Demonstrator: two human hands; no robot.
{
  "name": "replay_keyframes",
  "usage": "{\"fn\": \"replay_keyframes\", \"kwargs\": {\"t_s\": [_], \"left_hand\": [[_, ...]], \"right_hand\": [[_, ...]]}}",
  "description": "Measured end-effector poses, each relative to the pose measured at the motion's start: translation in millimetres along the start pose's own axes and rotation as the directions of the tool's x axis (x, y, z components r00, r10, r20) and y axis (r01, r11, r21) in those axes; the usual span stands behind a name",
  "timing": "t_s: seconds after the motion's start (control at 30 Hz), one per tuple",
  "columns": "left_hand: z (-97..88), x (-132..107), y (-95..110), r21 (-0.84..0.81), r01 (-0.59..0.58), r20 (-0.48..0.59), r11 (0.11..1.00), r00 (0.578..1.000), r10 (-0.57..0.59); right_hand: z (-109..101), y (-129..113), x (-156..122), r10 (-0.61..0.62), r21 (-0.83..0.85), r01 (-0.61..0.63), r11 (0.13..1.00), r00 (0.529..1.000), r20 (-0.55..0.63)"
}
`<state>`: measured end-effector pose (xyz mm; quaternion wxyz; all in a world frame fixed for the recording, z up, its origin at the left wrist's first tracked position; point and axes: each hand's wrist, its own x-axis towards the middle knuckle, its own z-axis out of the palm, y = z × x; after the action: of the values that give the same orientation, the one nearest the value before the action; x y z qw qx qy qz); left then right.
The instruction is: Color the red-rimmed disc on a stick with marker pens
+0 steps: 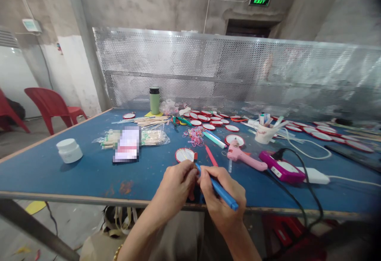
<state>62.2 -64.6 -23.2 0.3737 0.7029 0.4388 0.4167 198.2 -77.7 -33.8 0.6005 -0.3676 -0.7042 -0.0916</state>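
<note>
My right hand (224, 191) is wrapped round a blue pen (222, 192), its tip pointing toward my left hand. My left hand (177, 183) is closed in a pinch beside that tip; a bit of red shows at the fingers, but what they hold is mostly hidden. Just beyond lies a round white disc with a red rim (184, 155), thin light strands across it. A red pen (211, 155) rests on the table to the right of the disc. Further right is a pink glue gun (245, 157).
Behind lie coloured rubber bands (195, 135), several red-rimmed discs (208, 126) and a cup of pens (264, 134). A purple power strip (281, 167) with cables sits right. Left are a phone (127, 144), bagged sticks (154, 137), a white jar (70, 151) and a green tumbler (154, 101).
</note>
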Motion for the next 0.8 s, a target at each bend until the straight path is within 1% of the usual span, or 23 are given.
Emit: {"fn": "replay_keyframes", "kwargs": {"t_s": [0.17,0.4,0.8], "left_hand": [[-1.1,-0.1,1.7,-0.002,0.001,0.002,1.0,1.0,-0.001],[-1.4,0.1,1.4,-0.006,-0.01,0.0,1.0,1.0,0.01],[-0.4,-0.1,2.6,0.0,-0.001,-0.002,1.0,1.0,0.001]], "right_hand": [[-0.3,-0.2,-0.9,0.013,-0.001,-0.013,1.0,1.0,-0.018],[-0.3,0.2,-1.6,-0.006,-0.031,0.005,1.0,0.999,-0.031],[0.0,-0.3,-0.4,0.01,0.006,-0.01,1.0,1.0,-0.012]]}}
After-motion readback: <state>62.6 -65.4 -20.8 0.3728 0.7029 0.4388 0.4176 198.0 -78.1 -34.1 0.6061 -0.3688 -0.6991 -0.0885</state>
